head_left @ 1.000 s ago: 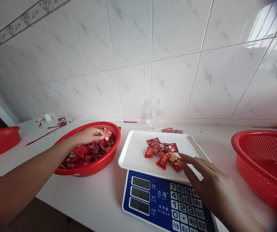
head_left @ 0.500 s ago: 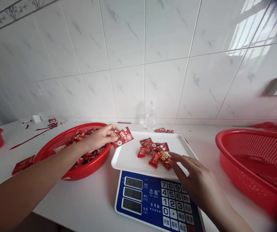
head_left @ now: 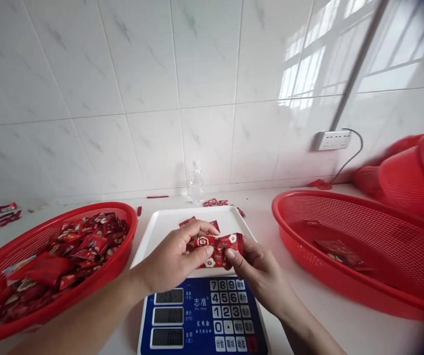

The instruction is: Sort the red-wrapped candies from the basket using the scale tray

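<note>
My left hand (head_left: pixel 174 254) and my right hand (head_left: pixel 261 266) are close together over the white tray (head_left: pixel 157 229) of a blue kitchen scale (head_left: pixel 200 320). Between them they pinch red candy packets (head_left: pixel 217 246) with white flower prints, thumbs on the near side. The packets overlap, so I cannot tell how many each hand has. Behind the fingers, edges of other red wrappers (head_left: pixel 187 221) show on the tray; my hands hide the rest.
At left stands a red basket (head_left: pixel 132 227) full of red wrapped candies (head_left: pixel 89 244). The red basket (head_left: pixel 282 209) at right holds a flat packet (head_left: pixel 345 255). A clear bottle (head_left: pixel 196 183) and a few wrappers (head_left: pixel 215 202) sit behind the scale. More red baskets (head_left: pixel 404 177) are at far right.
The view has turned right. My left hand has moved from beside the left basket to the tray with its packet. My right hand has picked up packets from the tray.
</note>
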`<state>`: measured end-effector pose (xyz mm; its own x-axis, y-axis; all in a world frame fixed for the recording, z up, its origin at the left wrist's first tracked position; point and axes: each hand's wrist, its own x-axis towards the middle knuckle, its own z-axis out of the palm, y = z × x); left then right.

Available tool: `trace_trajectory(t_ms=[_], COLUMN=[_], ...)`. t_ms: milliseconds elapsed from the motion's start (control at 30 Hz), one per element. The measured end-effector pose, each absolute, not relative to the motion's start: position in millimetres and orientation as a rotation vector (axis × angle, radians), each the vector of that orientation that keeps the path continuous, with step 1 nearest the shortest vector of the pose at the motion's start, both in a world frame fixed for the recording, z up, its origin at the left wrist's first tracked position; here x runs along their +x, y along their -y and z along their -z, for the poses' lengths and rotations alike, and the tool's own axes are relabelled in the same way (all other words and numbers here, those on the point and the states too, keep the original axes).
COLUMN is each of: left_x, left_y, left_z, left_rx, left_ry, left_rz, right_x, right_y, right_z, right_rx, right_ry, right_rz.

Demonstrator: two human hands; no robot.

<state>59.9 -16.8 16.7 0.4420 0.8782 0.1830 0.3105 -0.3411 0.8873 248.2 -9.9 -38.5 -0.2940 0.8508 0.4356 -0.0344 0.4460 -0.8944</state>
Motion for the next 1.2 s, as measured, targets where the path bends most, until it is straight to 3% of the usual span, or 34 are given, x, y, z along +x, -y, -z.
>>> trace_trajectory(t_ms=[433,667,933,1200], left_x=[82.6,70.0,38.2,32.3], left_y=[18.4,21.7,20.5,11.8], left_z=[1.1,-24.6,-24.2,-18.6], left_rx=[1.917,1.673,1.297,1.419], left_ry=[-0.880,-0.743,-0.697,-0.726], left_rz=[-1.060,-1.208,-1.547,-1.591], right_x=[240.6,216.5,193.0,182.5], right_y=[8.7,3.9,-10.5,-24.1], right_z=[40.5,18.8,-24.6,-11.6], right_rx=[-0.695,-0.582,-0.427,-0.323], right_ry=[1.448,1.431,1.469,1.241], right_rz=[-1.194,-1.226,-1.609,-1.754])
